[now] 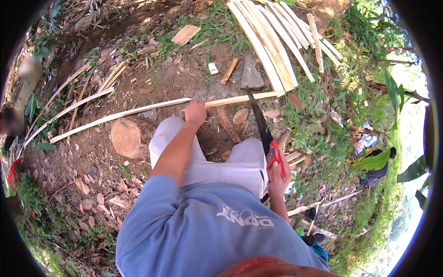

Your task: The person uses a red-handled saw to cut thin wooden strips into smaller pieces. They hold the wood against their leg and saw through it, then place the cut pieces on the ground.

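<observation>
A long, thin pale wooden strip (134, 111) lies across in front of my knees, running from the left to the stacked planks. My left hand (196, 113) is closed on it near its middle. The red handle of a handsaw (262, 120) is in my right hand (280, 177), beside my right thigh. Its dark blade points away from me, and its tip reaches the strip near the right end, close to a grey stone (252, 74). I cannot tell whether the teeth touch the wood.
Several long pale planks (265, 41) lie side by side at the far right. A round cut stump (125, 137) stands left of my knee. More strips (110, 78) rest at the left. A wood piece (186, 34) lies far ahead. Dark clothing (376, 166) is at the right.
</observation>
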Demonstrator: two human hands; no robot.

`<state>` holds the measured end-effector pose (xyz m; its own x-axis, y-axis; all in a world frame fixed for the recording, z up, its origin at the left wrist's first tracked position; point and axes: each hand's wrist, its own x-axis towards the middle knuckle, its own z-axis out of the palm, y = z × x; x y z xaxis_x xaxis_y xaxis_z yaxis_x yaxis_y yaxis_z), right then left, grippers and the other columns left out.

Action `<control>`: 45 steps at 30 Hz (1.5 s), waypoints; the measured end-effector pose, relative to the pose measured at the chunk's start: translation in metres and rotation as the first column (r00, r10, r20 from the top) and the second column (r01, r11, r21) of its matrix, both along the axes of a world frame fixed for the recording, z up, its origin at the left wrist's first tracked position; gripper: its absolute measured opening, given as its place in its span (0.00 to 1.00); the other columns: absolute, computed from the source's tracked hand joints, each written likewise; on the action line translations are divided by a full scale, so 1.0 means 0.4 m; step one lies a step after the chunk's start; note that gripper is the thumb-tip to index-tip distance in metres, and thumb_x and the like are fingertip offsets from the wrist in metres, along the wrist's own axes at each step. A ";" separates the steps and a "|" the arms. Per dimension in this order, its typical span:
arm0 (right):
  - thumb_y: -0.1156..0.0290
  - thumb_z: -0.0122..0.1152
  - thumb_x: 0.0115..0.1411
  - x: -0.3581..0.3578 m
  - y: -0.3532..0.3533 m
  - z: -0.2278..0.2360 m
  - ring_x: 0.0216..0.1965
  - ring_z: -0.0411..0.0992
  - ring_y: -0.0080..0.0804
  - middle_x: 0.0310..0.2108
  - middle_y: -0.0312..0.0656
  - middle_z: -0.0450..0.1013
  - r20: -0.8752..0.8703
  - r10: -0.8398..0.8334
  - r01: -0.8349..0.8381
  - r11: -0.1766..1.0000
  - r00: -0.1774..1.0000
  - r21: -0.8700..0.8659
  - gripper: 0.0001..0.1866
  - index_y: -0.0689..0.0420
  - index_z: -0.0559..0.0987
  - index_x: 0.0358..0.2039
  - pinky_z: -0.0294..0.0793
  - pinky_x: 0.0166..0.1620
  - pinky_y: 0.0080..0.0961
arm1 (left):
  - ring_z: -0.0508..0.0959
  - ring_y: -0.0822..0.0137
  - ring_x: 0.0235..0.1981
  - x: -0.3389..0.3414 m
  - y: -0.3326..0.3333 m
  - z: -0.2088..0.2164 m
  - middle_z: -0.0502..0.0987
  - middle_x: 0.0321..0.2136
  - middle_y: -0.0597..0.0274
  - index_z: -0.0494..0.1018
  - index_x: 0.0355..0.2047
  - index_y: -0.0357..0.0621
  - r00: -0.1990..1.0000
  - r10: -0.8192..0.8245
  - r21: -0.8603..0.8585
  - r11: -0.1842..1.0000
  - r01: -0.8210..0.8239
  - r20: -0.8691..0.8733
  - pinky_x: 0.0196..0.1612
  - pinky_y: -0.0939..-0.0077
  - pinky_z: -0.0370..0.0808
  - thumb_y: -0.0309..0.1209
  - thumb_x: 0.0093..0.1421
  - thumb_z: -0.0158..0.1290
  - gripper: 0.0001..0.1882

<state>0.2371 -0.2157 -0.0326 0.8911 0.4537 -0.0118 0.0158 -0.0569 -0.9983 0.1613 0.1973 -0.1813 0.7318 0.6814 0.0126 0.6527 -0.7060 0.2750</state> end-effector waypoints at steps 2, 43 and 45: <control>0.66 0.62 0.75 0.001 0.012 0.020 0.28 0.65 0.12 0.43 0.36 0.79 -0.017 0.008 -0.007 0.998 1.000 0.059 0.30 0.70 0.70 0.71 0.65 0.32 0.14 | 0.84 0.51 0.48 -0.035 0.011 0.106 0.77 0.47 0.51 0.78 0.47 0.41 0.998 -0.043 0.072 0.997 0.040 0.041 0.49 0.55 0.82 0.27 0.64 0.57 0.11; 0.67 0.62 0.76 -0.035 0.227 0.012 0.26 0.64 0.13 0.38 0.32 0.77 -0.119 0.355 -0.365 0.929 0.927 -0.070 0.27 0.61 0.73 0.72 0.63 0.29 0.15 | 0.85 0.43 0.51 -0.351 0.149 0.176 0.85 0.48 0.46 0.71 0.56 0.39 0.992 0.064 -0.241 0.966 -0.090 -0.112 0.52 0.49 0.82 0.33 0.60 0.57 0.24; 0.66 0.61 0.76 -0.035 0.223 0.011 0.27 0.64 0.13 0.38 0.32 0.77 -0.066 0.341 -0.347 0.931 0.938 -0.113 0.26 0.61 0.74 0.71 0.63 0.29 0.15 | 0.83 0.42 0.55 -0.291 0.131 0.213 0.84 0.51 0.42 0.71 0.60 0.40 0.986 0.086 -0.302 0.945 -0.126 -0.143 0.57 0.47 0.79 0.35 0.61 0.58 0.27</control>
